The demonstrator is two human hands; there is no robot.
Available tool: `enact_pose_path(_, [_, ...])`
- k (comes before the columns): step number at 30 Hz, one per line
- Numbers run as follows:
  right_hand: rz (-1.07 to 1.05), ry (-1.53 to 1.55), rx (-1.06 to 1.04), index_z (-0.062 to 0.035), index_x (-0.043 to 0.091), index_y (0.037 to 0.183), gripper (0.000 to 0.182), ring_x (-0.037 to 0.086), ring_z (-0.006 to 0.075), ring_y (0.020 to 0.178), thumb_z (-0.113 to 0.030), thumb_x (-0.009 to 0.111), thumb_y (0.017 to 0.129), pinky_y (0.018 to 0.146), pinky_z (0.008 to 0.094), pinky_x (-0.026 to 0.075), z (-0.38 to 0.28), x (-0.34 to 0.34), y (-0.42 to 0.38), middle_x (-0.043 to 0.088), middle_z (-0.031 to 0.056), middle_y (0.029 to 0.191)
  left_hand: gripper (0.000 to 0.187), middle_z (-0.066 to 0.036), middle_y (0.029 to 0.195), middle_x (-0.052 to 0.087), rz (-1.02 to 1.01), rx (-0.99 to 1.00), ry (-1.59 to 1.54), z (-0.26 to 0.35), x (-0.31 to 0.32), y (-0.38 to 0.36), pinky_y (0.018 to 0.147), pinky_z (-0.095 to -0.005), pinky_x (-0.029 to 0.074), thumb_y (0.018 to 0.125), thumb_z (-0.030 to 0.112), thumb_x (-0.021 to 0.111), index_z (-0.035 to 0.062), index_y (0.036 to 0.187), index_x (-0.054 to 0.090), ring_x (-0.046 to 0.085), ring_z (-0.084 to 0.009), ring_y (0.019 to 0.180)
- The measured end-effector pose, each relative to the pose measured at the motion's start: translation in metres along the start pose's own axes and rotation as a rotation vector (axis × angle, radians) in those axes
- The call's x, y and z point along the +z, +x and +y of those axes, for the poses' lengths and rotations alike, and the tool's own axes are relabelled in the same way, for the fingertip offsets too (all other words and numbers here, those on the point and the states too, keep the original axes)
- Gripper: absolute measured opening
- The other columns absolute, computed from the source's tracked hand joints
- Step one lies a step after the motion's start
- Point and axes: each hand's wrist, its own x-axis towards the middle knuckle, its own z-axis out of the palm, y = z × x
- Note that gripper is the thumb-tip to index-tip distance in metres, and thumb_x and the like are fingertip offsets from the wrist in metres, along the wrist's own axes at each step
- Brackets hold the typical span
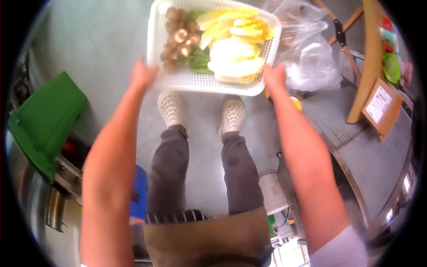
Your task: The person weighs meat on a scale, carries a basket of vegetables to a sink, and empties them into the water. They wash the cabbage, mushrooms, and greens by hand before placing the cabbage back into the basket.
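Note:
A white perforated plastic basket (200, 84) is held out in front of me above the floor. My left hand (143, 76) is closed on its near left corner, and my right hand (274, 76) grips the near right corner. In the basket, brown mushrooms (172, 42) lie at the left, some showing pale undersides. Yellow and white cabbage leaves (238, 55) fill the right side. Between them are green leafy vegetables (199, 60), partly hidden. Both hands are slightly blurred, and the fingers under the rim are hidden.
A green bin lid (46, 120) stands at the left. Clear plastic bags (311, 62) sit right of the basket, near a wooden-legged piece of furniture (367, 66). A cardboard box with a label (382, 107) is at the far right. My pale clogs (232, 115) stand on the grey floor (204, 147).

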Motion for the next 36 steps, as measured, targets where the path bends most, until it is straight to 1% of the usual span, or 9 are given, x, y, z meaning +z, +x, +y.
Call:
enact_pose_path(9, [-0.039,0.835,0.274,0.0118,0.061,0.091,0.049,0.062,0.0221,0.08,-0.036,0.064,0.082,0.073,0.0352,0.048,0.01,0.047,0.069,0.065,0.0156,0.092,0.036,-0.018,0.097,0.064,-0.067,-0.063,-0.098,0.008,0.014,0.05,0.075,-0.0379,0.049,0.077,0.012,0.061,-0.0009,0.11,0.057,0.063,-0.0269,0.086])
enact_pose_path(14, [0.035,0.832,0.212,0.0097,0.061,0.083,0.04,0.057,0.0164,0.072,-0.03,0.064,0.084,0.067,0.0322,0.046,-0.009,0.013,0.027,0.063,0.0106,0.082,0.028,-0.015,0.086,0.066,0.019,0.021,-0.042,-0.01,-0.016,-0.009,0.068,-0.0367,0.049,0.076,0.012,0.062,-0.0015,0.101,0.06,0.063,-0.0237,0.075])
enact_pose_path(25, [-0.59,0.51,-0.611,0.0004,0.055,0.079,0.022,0.042,0.0057,0.066,-0.018,0.059,0.09,0.058,0.0238,0.038,-0.117,-0.296,-0.261,0.049,-0.0026,0.071,0.024,-0.012,0.08,0.067,0.454,-0.232,-0.477,-0.092,-0.214,-0.51,0.066,-0.0323,0.051,0.074,0.015,0.061,-0.0015,0.091,0.063,0.063,-0.0165,0.072])
enact_pose_path(27, [-0.781,0.508,-0.708,0.0006,0.055,0.082,0.02,0.043,0.0059,0.067,-0.018,0.059,0.09,0.058,0.0233,0.039,-0.141,-0.354,-0.335,0.051,-0.003,0.073,0.017,-0.007,0.073,0.066,0.533,-0.36,-0.707,-0.107,-0.205,-0.628,0.059,-0.0322,0.05,0.074,0.013,0.063,0.0006,0.086,0.064,0.061,-0.0127,0.064])
enact_pose_path(29, [-0.723,0.014,-1.291,0.0002,0.052,0.075,0.021,0.039,0.0093,0.061,-0.015,0.058,0.088,0.054,0.0279,0.035,-0.161,-0.433,-0.431,0.047,-0.0001,0.066,0.018,-0.01,0.062,0.062,0.881,-0.473,-0.674,-0.121,-0.145,-0.781,0.054,-0.0368,0.047,0.072,0.017,0.066,-0.0004,0.073,0.061,0.057,-0.016,0.057])
enact_pose_path(30, [-0.736,0.016,-1.371,-0.0003,0.051,0.071,0.022,0.036,0.0101,0.06,-0.014,0.057,0.087,0.053,0.0298,0.032,-0.16,-0.454,-0.474,0.042,0.001,0.063,0.023,-0.013,0.062,0.061,0.891,-0.552,-0.726,-0.122,-0.128,-0.826,0.055,-0.0384,0.046,0.071,0.021,0.067,-0.0013,0.071,0.059,0.056,-0.0169,0.059])
enact_pose_path(33, [-1.022,0.012,-1.445,0.0032,0.054,0.082,0.022,0.042,0.0116,0.065,-0.018,0.057,0.087,0.057,0.0299,0.037,-0.138,-0.495,-0.574,0.048,0.0017,0.068,0.026,-0.018,0.066,0.06,0.984,-0.631,-1.005,-0.116,-0.085,-0.955,0.057,-0.0385,0.046,0.072,0.024,0.065,-0.0012,0.071,0.058,0.058,-0.0216,0.061])
enact_pose_path(35, [-0.882,0.155,-1.613,0.0052,0.061,0.09,0.024,0.045,0.0095,0.065,-0.018,0.057,0.087,0.056,0.0277,0.037,-0.095,-0.487,-0.642,0.056,0.0021,0.072,0.027,-0.013,0.066,0.061,1.097,-0.711,-1.161,-0.123,-0.046,-1.034,0.057,-0.0368,0.047,0.073,0.024,0.065,-0.0024,0.076,0.061,0.057,-0.0179,0.061])
enact_pose_path(36, [-1.107,-0.129,-1.389,0.0039,0.059,0.107,0.034,0.051,0.0178,0.088,-0.025,0.059,0.088,0.078,0.0312,0.042,-0.079,-0.5,-0.677,0.056,0.01,0.097,0.028,-0.011,0.066,0.061,1.14,-0.728,-1.241,-0.131,-0.017,-1.071,0.057,-0.036,0.047,0.073,0.024,0.064,-0.0031,0.079,0.062,0.057,-0.0161,0.062])
